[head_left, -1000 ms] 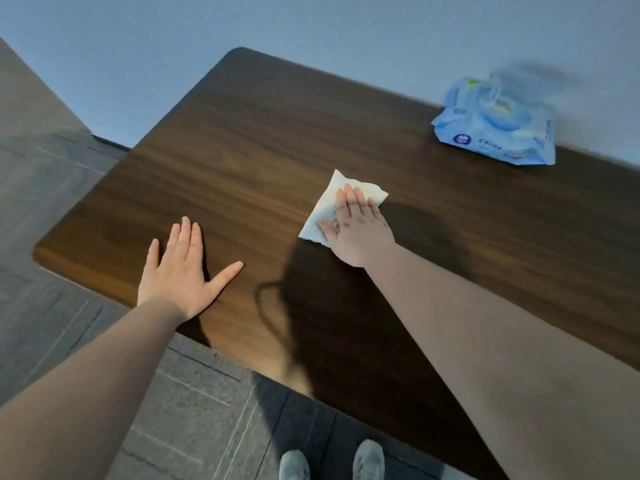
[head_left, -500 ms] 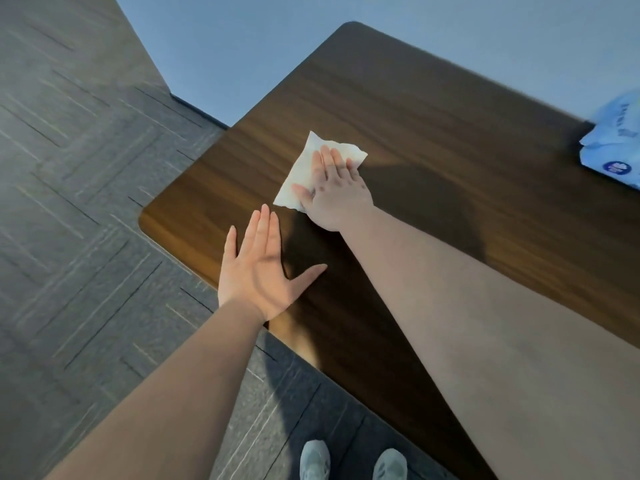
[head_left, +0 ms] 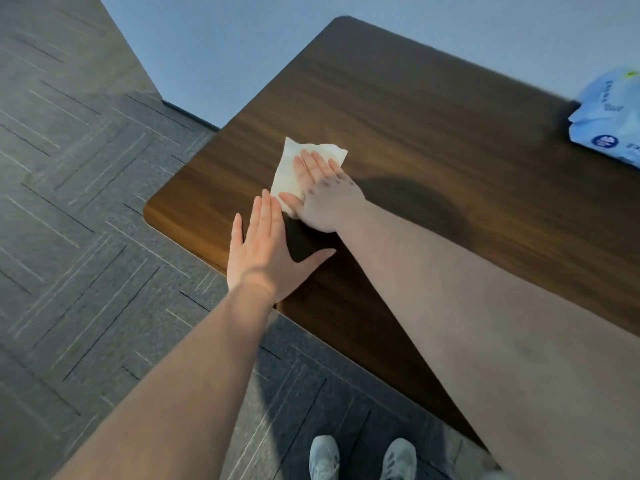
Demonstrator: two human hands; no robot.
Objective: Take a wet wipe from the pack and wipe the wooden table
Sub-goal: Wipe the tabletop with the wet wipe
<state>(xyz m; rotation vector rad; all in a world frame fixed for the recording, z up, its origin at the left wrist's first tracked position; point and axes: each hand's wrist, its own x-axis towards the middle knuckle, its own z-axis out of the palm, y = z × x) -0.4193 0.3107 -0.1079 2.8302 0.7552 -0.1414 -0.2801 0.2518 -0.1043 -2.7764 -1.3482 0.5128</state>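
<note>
A white wet wipe (head_left: 290,167) lies flat on the dark wooden table (head_left: 433,126), near its left end. My right hand (head_left: 325,194) presses down on the wipe with flat fingers and covers its right half. My left hand (head_left: 268,258) rests palm down on the table's near edge, fingers together, thumb spread, holding nothing. Its fingertips almost reach the wipe's lower corner. The blue wet wipe pack (head_left: 611,119) sits at the far right edge of the view, cut off by the frame.
Grey patterned carpet (head_left: 86,237) surrounds the table on the left and front. A pale wall (head_left: 214,46) runs behind the table. My two shoes (head_left: 360,459) stand on the carpet by the near edge.
My right hand has slid the wipe leftward across the table toward its left end. The view has swung left with it, so the pack now sits at the right edge. My left hand stays planted.
</note>
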